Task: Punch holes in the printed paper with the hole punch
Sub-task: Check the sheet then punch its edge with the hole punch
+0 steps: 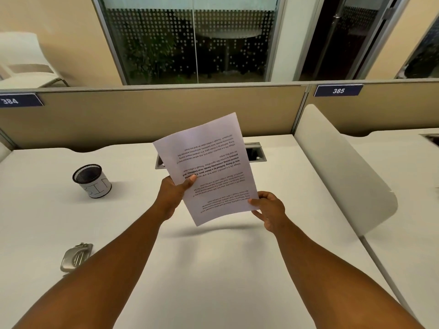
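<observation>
White printed paper (209, 169) held up; partition tags "384" (10, 100), "385" (338, 90).

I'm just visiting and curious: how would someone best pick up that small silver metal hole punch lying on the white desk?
Probably from above, fingers closing across the two long sides of the silver metal hole punch. It lies flat on the white desk beside the left forearm with nothing touching it. Both the left hand and right hand hold the printed paper, so one must let go first.
</observation>
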